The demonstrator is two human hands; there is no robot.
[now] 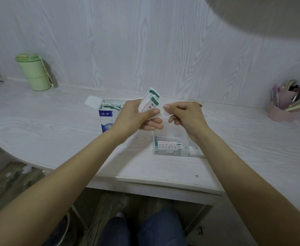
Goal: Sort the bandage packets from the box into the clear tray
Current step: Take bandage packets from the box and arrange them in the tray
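A blue-and-white box (pixel 105 115) stands open on the table, with white-and-green bandage packets (pixel 110 106) inside. My left hand (pixel 136 118) grips a small fanned bunch of bandage packets (pixel 151 100) above the table, between the box and the tray. My right hand (pixel 184 116) pinches the right edge of one packet in that bunch with thumb and forefinger. Below my hands sits the clear tray (pixel 184 153), with a few packets (pixel 168 145) lying flat inside it.
A green lidded cup (pixel 34 71) stands at the back left against the wall. A pink holder full of pens (pixel 287 102) is at the far right. The table's front edge (pixel 145 181) curves away to the left; my knees show below it.
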